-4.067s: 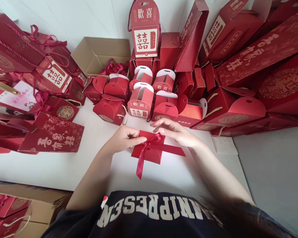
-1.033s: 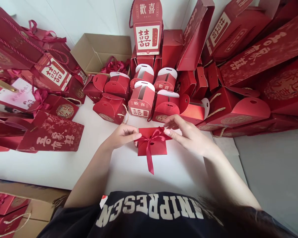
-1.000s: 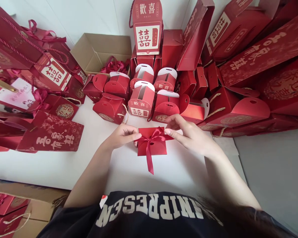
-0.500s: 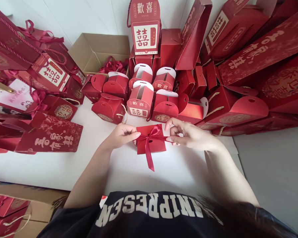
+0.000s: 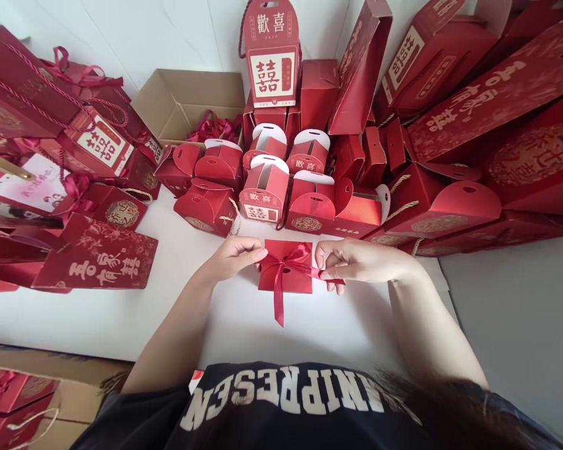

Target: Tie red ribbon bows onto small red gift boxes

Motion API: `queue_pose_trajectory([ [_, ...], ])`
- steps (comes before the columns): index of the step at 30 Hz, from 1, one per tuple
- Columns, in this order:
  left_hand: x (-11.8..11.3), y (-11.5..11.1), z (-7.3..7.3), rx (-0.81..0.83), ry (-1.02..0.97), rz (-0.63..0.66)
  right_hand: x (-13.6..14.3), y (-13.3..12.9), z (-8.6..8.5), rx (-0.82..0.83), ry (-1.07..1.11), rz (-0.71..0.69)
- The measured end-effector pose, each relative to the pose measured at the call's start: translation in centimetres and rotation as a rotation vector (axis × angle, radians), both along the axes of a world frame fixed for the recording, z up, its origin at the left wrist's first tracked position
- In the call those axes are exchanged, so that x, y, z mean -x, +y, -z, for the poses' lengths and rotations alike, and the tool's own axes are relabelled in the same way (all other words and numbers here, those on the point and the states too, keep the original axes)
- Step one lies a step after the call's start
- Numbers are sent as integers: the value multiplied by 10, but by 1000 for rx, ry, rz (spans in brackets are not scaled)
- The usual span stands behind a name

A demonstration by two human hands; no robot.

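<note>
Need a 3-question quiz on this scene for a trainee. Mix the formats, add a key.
1. Multiple choice: what does the right hand pinch?
A) a rope handle
B) a side tail of the bow
C) a carton flap

2. True or false: a hand grips the bow's front tail, the one that reaches past the near edge of the red box.

3. Fill the gap: inside the open carton lies some ____.

Key:
1. B
2. False; no hand is on it
3. red ribbon
</note>
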State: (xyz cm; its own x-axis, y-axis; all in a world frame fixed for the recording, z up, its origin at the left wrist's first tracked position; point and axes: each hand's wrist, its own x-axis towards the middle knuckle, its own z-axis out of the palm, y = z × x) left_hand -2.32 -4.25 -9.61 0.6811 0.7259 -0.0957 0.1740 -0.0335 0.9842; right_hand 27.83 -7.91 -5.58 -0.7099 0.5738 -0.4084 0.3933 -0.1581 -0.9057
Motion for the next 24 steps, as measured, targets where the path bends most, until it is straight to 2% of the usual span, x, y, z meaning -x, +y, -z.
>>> queue_pose_trajectory([
  [2,0,0,-2,-30,22,-11,-3,-1,-3,-78,-89,-32],
  [5,0,-1,-6,-96,62,-34,-8,-3,-8,-310,-305,-30],
  [7,-2,-3,-9,-131,82,-30,-8,-4,-11,-458,-378,45],
  [9,-3,-4,-9,-140,82,-16,-5,-5,-12,-528,-339,168],
  [12,-5,-5,-8,-111,59,-20,8,-3,-8,-525,-165,357],
  [14,-5,-5,-6,-88,45,-30,18,0,-1,-500,-36,426],
  [19,-4,-4,-5,-70,41,-24,31,7,17,-350,182,382],
  [24,-5,-6,-9,-91,61,-17,29,12,21,-313,232,253],
])
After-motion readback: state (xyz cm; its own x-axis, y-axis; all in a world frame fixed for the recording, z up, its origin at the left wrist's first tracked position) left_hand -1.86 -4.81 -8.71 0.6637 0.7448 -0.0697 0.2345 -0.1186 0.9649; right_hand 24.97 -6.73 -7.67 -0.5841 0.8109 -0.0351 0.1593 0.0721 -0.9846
